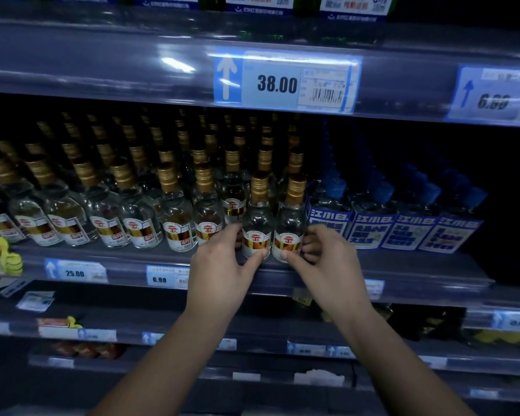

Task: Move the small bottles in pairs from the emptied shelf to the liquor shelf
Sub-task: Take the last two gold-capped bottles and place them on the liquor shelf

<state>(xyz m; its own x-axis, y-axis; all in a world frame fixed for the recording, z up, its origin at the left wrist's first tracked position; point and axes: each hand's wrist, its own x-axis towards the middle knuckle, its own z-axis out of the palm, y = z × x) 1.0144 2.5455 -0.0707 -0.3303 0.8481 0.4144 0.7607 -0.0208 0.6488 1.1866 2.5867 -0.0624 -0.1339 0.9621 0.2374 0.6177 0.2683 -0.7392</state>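
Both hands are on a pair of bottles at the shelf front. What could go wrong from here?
The pair of small clear gold-capped glass bottles, pinched by the left hand and right hand, stands at the grey shelf's front lip; released there, it might topple off. Pushing it back could knock the crowded matching bottles behind.

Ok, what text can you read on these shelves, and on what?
"38.00": big tag, upper rail.
"25.00": left tag, liquor shelf rail.
"6.90": middle tag, same rail.
"江小白": blue labels, right.
Far-right tag, gold-capped bottles: too blurred.
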